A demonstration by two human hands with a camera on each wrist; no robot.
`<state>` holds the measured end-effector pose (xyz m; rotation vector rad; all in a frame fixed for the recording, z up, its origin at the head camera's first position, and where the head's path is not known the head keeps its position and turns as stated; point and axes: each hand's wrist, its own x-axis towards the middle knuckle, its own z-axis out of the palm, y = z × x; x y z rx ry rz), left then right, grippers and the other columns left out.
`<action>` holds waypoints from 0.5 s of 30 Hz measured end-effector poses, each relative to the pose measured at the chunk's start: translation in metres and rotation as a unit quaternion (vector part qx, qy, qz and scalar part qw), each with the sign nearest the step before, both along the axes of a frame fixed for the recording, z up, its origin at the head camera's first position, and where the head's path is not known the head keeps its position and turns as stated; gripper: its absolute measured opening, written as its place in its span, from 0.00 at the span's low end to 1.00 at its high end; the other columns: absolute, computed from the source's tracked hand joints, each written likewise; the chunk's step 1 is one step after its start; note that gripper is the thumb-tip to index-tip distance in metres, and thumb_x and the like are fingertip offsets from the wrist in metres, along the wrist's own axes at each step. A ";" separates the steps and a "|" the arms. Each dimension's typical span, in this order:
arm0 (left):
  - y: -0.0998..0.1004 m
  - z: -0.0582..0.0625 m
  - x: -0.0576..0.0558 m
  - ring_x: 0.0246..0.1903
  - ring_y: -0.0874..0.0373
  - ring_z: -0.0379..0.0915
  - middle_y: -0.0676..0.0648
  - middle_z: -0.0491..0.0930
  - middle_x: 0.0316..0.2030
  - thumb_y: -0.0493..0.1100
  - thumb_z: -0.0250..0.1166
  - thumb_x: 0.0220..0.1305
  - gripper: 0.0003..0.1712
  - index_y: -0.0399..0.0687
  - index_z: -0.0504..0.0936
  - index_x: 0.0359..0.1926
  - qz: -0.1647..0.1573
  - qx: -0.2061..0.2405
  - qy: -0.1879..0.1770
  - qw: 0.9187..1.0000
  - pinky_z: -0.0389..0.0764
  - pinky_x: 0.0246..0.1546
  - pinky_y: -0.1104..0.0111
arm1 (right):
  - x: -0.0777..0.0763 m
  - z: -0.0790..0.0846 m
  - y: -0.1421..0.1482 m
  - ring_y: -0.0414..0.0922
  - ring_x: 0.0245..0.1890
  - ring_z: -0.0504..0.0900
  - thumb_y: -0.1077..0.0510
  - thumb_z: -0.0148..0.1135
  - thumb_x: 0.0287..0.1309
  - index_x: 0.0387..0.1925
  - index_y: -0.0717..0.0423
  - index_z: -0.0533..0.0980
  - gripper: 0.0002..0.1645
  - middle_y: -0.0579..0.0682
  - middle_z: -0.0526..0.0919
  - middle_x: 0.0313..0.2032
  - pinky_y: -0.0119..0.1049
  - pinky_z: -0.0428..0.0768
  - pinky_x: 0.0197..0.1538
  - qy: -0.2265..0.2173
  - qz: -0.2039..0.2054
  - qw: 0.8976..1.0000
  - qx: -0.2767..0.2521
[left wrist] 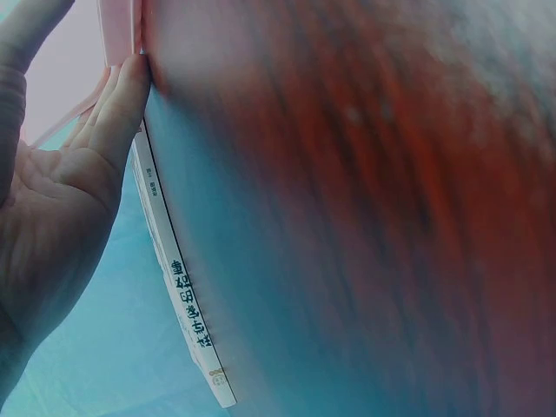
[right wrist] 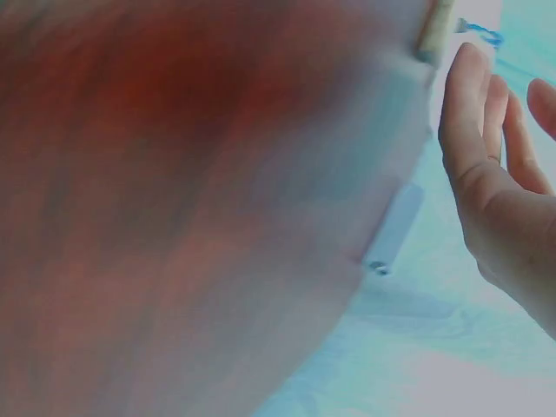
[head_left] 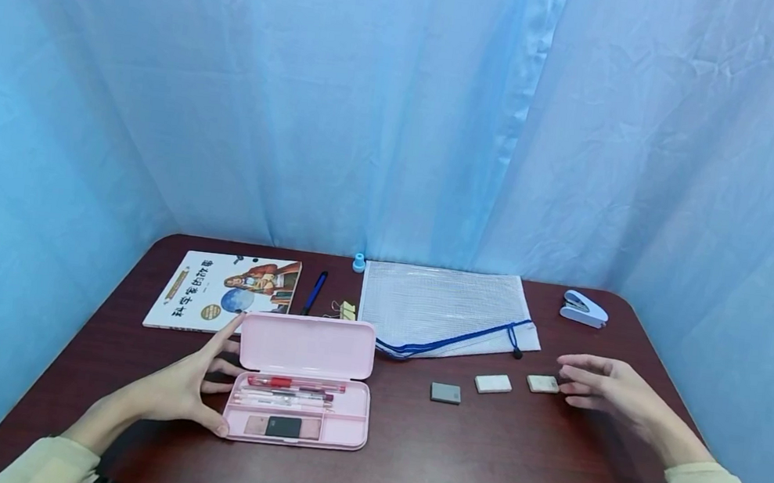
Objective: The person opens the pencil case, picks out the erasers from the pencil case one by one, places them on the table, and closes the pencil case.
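A pink pencil case [head_left: 344, 434] lies with its lid raised; several pens [head_left: 293, 395] fill its back compartment, and a dark-and-pink block [head_left: 283, 427] is in the front one. My left hand [head_left: 183, 389] spans the case's left side, thumb by the front corner and fingers extended along the lid edge, as the left wrist view also shows. To the right, a grey eraser [head_left: 445, 393], a white eraser [head_left: 493, 384] and an off-white eraser [head_left: 543, 384] form a loose row. Right beside the off-white one hovers my right hand [head_left: 615, 391], its fingers loosely bent around nothing.
Behind the case lie a book [head_left: 212, 286], a blue pen [head_left: 314, 292] and yellow binder clips [head_left: 347, 310]. A mesh zip pouch [head_left: 444, 303] with blue trim spreads at the back, a small light-blue object [head_left: 359, 262] by its corner. A stapler [head_left: 584, 309] sits back right.
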<state>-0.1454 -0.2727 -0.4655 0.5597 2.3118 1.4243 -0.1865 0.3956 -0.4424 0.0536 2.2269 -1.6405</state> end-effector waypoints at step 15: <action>0.000 0.000 0.000 0.61 0.37 0.70 0.33 0.56 0.67 0.41 0.85 0.45 0.83 0.68 0.27 0.80 -0.002 -0.001 0.003 1.000 0.83 0.53 0.60 | 0.019 0.055 -0.089 0.52 0.48 0.87 0.52 0.67 0.67 0.65 0.65 0.73 0.32 0.67 0.77 0.60 0.43 0.85 0.53 0.127 0.084 0.988 0.031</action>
